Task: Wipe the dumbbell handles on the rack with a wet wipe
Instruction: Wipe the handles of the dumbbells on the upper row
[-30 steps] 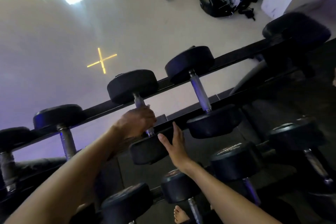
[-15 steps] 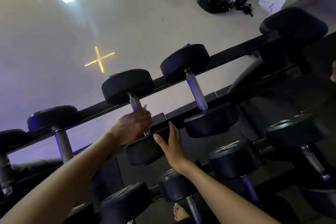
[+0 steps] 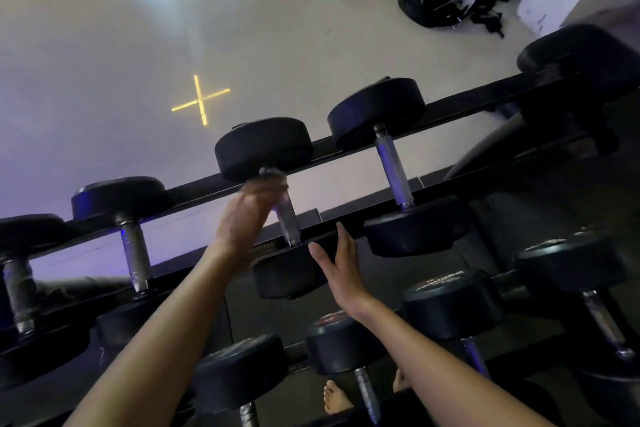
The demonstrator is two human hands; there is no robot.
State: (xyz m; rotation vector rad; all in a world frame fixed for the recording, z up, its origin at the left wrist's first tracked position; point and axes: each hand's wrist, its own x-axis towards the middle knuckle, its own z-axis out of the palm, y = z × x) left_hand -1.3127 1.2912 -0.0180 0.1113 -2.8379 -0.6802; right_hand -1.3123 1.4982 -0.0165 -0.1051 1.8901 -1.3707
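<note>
In the head view, mid-frame, the blurred left hand [image 3: 247,215] was on the middle dumbbell handle [image 3: 288,222] on the rack's [image 3: 467,102] top tier, its fingers unreadable, and the right hand [image 3: 341,265] lay straight-fingered by the near head [image 3: 287,276]; wiping seemed partway, with neighbouring handles [image 3: 393,170] likely remaining.

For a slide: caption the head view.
Blurred left hand at a top-rack dumbbell handle, open right hand against its near weight head.

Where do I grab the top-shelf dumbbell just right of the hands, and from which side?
Wrap your fingers round the middle of its metal handle, coming down from above. It is thin, bare and bridges the gap between the rack rails, open on top; the round black heads are probably too wide to hold.
</note>
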